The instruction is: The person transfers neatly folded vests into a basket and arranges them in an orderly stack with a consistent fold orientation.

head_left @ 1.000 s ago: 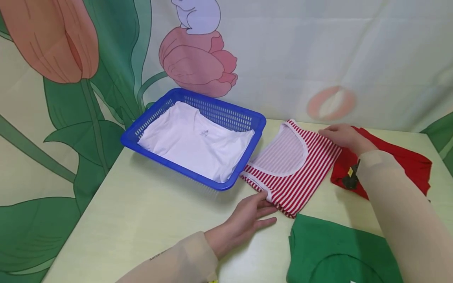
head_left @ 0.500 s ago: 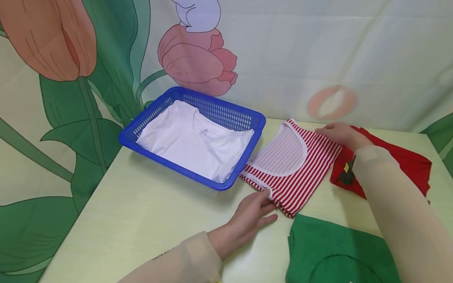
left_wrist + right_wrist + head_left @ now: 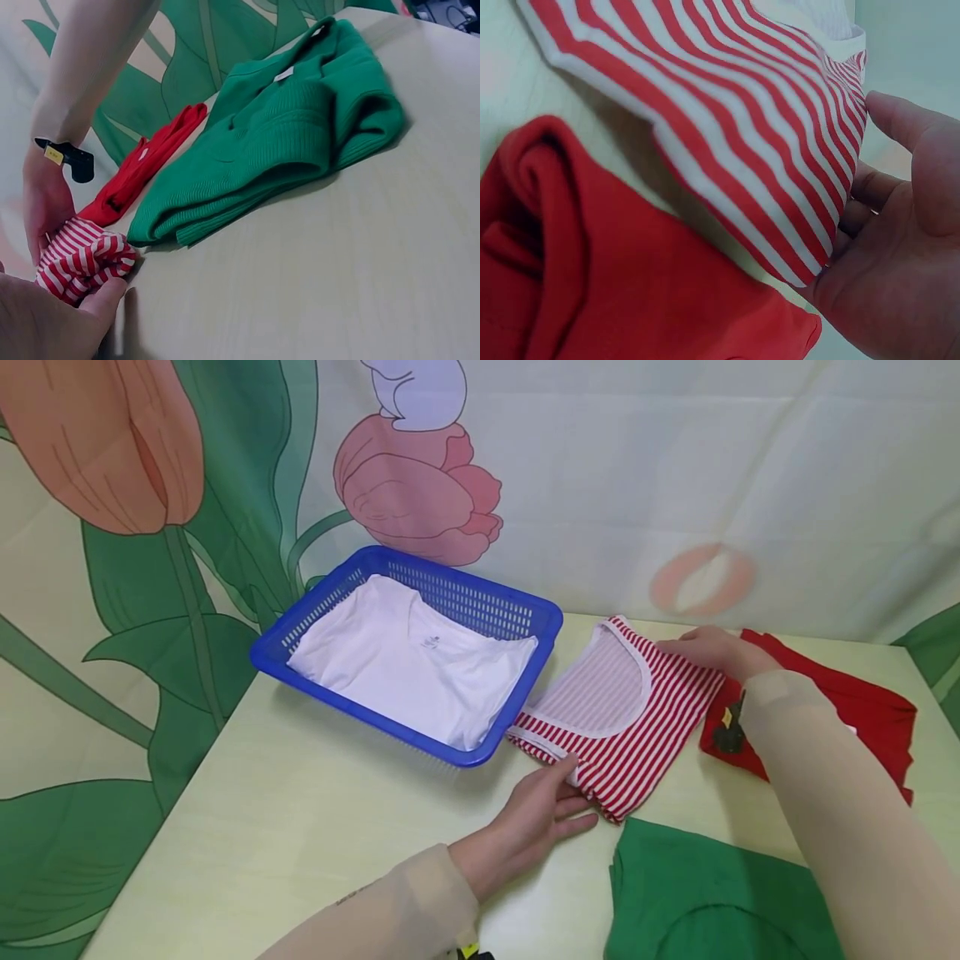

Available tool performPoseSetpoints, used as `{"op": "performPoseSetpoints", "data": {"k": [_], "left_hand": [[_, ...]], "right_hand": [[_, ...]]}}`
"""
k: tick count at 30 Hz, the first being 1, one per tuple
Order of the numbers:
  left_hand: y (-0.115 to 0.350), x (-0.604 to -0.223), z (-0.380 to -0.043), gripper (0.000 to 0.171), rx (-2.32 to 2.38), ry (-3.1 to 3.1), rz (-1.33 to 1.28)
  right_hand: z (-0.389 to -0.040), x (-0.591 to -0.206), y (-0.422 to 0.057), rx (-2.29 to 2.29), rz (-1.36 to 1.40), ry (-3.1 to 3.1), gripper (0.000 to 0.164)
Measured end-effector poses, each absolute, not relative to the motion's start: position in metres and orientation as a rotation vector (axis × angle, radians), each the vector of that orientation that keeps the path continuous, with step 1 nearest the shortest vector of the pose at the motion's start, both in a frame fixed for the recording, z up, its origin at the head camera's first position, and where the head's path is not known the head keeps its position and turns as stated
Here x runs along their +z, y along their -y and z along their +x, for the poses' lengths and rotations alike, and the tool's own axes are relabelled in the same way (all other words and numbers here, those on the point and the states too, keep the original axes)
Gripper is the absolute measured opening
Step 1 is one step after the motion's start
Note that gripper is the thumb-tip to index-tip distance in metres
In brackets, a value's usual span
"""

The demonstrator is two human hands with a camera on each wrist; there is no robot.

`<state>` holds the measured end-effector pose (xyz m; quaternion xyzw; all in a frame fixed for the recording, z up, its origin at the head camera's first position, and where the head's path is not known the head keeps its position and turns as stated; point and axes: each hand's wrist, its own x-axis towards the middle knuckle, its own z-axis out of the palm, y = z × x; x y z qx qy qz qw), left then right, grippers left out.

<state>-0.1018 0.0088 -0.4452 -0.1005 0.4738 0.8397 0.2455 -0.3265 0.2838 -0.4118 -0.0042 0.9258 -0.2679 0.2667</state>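
A folded tank top (image 3: 660,718) in red and white stripes, its wide neckline trimmed in white, lies right of the blue basket. My left hand (image 3: 532,818) holds its near edge, thumb on top and fingers low against the side. At the far edge my right hand (image 3: 708,650) grips the cloth, thumb above and fingers underneath. The right wrist view has the striped cloth raised and bent beside that hand's thumb (image 3: 900,120). Inside the blue basket (image 3: 330,702) is a folded white shirt (image 3: 405,652).
A folded red garment (image 3: 862,693) lies at the right, partly behind my right forearm. Nearer the front is a folded green ribbed garment (image 3: 712,877). A curtain with printed tulips (image 3: 420,493) hangs behind the pale table (image 3: 285,827).
My right hand has shifted a little left along the far edge of the tank top. The left hand has edged slightly right, its fingers closer in under the near edge.
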Motion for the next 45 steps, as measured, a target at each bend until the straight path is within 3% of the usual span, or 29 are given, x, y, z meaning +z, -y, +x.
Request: {"op": "performPoseSetpoints", "data": {"k": [8,26,45], "left_hand": [[-0.011,-0.447,-0.108,0.043,2.299,-1.266,-0.261],[-0.022,-0.449,-0.112,0.048,2.327,-1.291,-0.298],[-0.032,-0.452,-0.121,0.047,2.377,-1.333,-0.313]], "right_hand": [[-0.324,-0.407,-0.277,-0.722,-0.068,-2.451,0.071],[-0.33,-0.412,-0.275,-0.627,-0.085,-2.402,0.083],[-0.329,-0.414,-0.273,-0.652,-0.076,-2.384,0.083]]}}
